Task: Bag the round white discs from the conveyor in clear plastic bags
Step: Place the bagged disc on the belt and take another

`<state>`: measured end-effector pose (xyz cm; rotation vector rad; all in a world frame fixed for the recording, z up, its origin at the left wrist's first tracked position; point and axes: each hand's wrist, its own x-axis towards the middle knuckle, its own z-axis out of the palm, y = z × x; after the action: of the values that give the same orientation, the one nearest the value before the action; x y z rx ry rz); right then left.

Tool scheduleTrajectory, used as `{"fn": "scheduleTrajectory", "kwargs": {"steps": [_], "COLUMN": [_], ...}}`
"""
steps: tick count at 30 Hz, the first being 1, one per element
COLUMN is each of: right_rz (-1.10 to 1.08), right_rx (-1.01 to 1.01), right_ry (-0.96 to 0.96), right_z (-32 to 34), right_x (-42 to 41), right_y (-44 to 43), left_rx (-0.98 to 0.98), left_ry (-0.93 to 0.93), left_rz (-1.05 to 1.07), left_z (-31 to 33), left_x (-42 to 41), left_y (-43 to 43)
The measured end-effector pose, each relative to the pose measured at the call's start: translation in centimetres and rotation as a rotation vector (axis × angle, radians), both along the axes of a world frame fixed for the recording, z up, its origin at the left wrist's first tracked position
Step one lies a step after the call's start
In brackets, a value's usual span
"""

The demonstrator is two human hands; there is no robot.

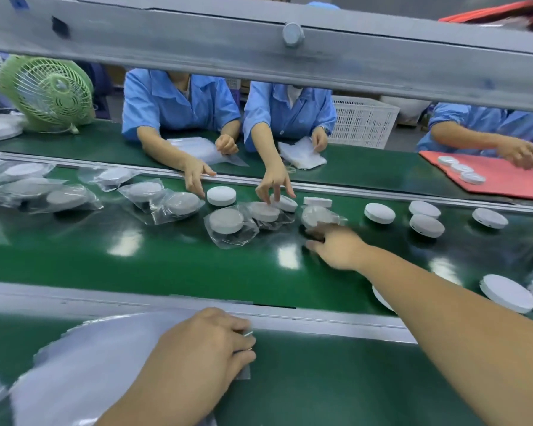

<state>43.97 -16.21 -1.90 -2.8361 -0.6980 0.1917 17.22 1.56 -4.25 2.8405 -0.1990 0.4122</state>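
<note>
My right hand (336,245) reaches across the green conveyor (166,265), fingers loose and spread, tips at a bagged disc (314,217). My left hand (203,348) rests flat, released, on the stack of clear bags (90,364). Bare white discs (379,213) lie on the belt to the right

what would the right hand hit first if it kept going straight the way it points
Probably the bagged disc just ahead of the right hand; whether they already touch is unclear.

Glossy green conveyor belt (166,265), matt white discs (379,213), clear shiny plastic bags (83,364), dull metal rail (290,318).
</note>
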Motion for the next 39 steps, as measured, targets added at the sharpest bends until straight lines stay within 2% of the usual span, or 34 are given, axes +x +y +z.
{"fn": "scheduleTrajectory", "kwargs": {"steps": [2,3,5,7,9,12,14,17,20,22,24,26,32,34,37,39], "right_rz": [0.046,0.011,-0.1,-0.172,-0.175,-0.061,0.104,0.415,0.581,0.526,0.368,0.297,0.258,0.228,0.211,0.241], "right_rx": [0.096,0.042,-0.199,-0.297,-0.184,-0.026,0.164,0.375,0.637,0.793,1.016,1.146,1.146,1.101,1.079,1.034], "right_ry": [-0.07,-0.181,-0.331,-0.29,-0.257,-0.29,-0.289,-0.41,-0.25,-0.156,-0.033,0.071,0.142,0.142,0.125,0.014], "right_z": [-0.5,-0.8,-1.8,-3.0,-3.6,-2.5,-1.1,0.0,0.1,0.3,0.7,0.7,-0.6,-1.2,-2.0,-2.3], "right_x": [-1.7,-2.8,-5.1,-6.6,-7.2,-8.1,-9.6,-12.8,-15.7,-16.3,-16.2,-16.1,-15.5,-15.5,-15.5,-15.4], "right_y": [-0.5,-1.6,-5.1,-9.6,-13.1,-14.4,-13.4,-9.7,-5.8,-4.3,-4.1,-4.1,-4.4,-4.8,-5.6,-6.0], "left_rx": [-0.004,-0.021,-0.067,-0.076,-0.088,-0.192,-0.282,-0.41,-0.598,-0.855,-1.109,-1.237,-1.06,-0.832,-0.354,-0.219], "left_ry": [-0.014,-0.021,-0.024,-0.023,0.016,-0.006,-0.029,-0.024,0.003,0.013,-0.001,-0.029,-0.022,0.017,0.082,0.039], "left_rz": [-0.035,-0.054,-0.089,-0.08,-0.053,0.014,0.086,0.095,0.123,0.185,0.2,0.196,0.152,0.125,0.022,-0.039], "left_z": [-0.3,-0.3,-0.5,-0.8,-1.1,-1.8,-1.5,-0.4,0.1,0.7,1.3,1.8,1.0,0.4,-0.6,-1.3], "left_x": [0.0,0.0,0.2,0.2,0.2,0.0,0.0,-0.1,-0.4,-0.2,0.0,0.0,-0.6,-0.7,-0.6,-0.3], "left_y": [-0.1,-0.2,-0.1,0.0,0.1,0.4,0.2,-0.4,-1.1,-1.3,-1.4,-1.7,-2.4,-1.7,-1.7,-1.9]}}
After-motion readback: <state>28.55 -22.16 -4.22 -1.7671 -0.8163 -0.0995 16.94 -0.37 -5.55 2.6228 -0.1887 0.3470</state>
